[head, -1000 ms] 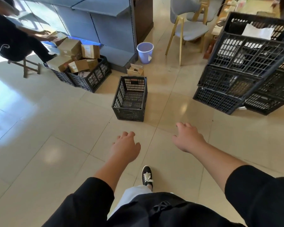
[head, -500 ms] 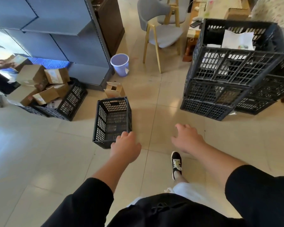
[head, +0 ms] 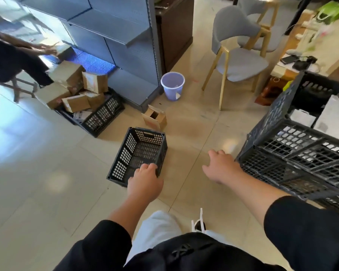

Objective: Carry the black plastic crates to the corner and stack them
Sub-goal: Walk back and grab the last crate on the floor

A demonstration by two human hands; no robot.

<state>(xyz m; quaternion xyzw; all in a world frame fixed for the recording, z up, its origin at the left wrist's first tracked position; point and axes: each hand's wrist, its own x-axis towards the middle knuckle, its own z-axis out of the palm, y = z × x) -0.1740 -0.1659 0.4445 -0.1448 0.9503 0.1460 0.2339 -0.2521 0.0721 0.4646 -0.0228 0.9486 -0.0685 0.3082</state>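
Loosely spread, the left hand [head: 144, 182] overlaps the black crate [head: 139, 153] rim; the right hand [head: 219, 167] hovers, holding nothing.

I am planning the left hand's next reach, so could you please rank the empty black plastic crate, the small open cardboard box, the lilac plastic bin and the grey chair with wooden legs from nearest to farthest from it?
From the left hand:
1. Empty black plastic crate, right at the fingertips.
2. Small open cardboard box, just beyond the crate.
3. Lilac plastic bin, farther back by the shelving.
4. Grey chair with wooden legs, back right.

Single crate [head: 138, 153] on floor, left of crate stack [head: 294, 163]; bin [head: 172, 86] behind.
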